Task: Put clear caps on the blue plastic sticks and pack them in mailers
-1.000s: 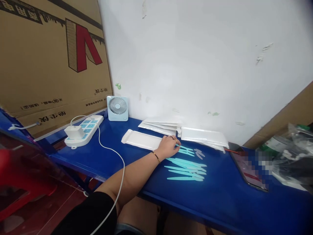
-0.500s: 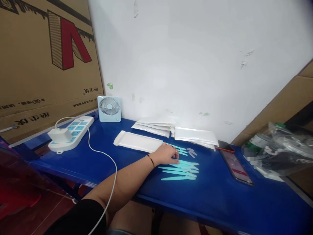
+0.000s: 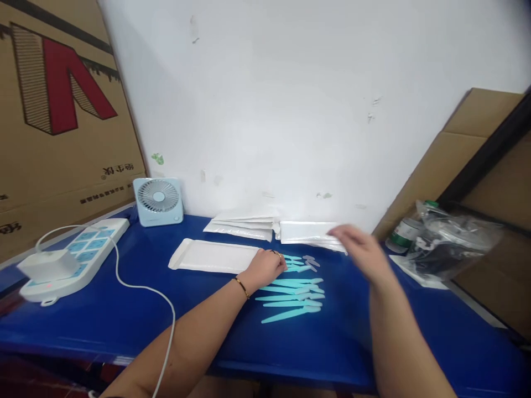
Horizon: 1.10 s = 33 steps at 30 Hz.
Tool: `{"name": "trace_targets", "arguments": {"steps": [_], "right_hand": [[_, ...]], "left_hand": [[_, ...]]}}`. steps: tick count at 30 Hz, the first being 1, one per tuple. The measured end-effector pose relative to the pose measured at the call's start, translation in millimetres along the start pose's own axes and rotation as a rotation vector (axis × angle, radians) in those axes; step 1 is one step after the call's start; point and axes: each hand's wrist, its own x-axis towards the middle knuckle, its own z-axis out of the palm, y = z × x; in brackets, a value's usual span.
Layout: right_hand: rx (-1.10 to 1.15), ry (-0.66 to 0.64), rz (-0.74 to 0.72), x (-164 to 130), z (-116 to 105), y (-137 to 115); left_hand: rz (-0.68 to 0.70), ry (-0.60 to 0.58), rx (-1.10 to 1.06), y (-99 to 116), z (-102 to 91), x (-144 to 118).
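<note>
Right hand (image 3: 360, 249) has come in above teal sticks (image 3: 292, 293)

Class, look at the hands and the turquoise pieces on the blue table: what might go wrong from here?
1. The left hand rests at the loose turquoise plastic sticks; a careless sweep might scatter them.
2. The right hand is blurred above the table; it may knock the stacked white pouches.

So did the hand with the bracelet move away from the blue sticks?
No. The left hand rests on the turquoise sticks, just right of the white tray, as before; only the camera turned.
</note>
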Motion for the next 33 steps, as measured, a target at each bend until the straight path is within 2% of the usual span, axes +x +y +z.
{"name": "trace_targets", "arguments": {"steps": [3, 4, 7, 10, 13, 16, 19, 22, 24, 28, 30, 33], "right_hand": [[0.131, -0.325, 0.161, -3, 27, 16], [0.196, -0.389, 0.205, -4, 36, 21], [0.352, -0.368, 0.273, -5, 55, 34], [0.364, -0.342, 0.304, -5, 63, 40], [0.361, -0.352, 0.309, -4, 63, 44], [0.344, -0.284, 0.343, -4, 59, 55], [0.236, -0.24, 0.399, -5, 51, 66], [0.073, -0.23, 0.402, -7, 40, 69], [0.039, -0.288, 0.358, -9, 32, 65], [0.007, -0.592, 0.267, -13, 25, 56], [-0.046, -0.652, 0.242, -13, 27, 55], [-0.04, -0.675, 0.204, -14, 30, 56]], "left_hand": [[-0.027, 0.072, 0.011, -3, -1.7, 4], [-0.026, 0.089, 0.016, -4, -2.0, 5], [-0.014, 0.106, 0.015, -8, -1.8, 7], [-0.017, 0.119, 0.006, -12, -0.7, 7], [-0.009, 0.128, 0.016, -15, 0.1, 7], [-0.028, 0.109, 0.046, -18, 0.6, 7], [-0.055, 0.097, 0.055, -22, 1.2, 7], [-0.063, 0.137, 0.053, -24, 1.7, 7], [-0.06, 0.161, 0.031, -23, 1.7, 7], [-0.014, 0.129, -0.029, -18, 0.2, 5], [0.036, 0.094, -0.03, -14, -0.8, 3], [0.118, 0.041, 0.005, -8, -1.7, 1]]}}
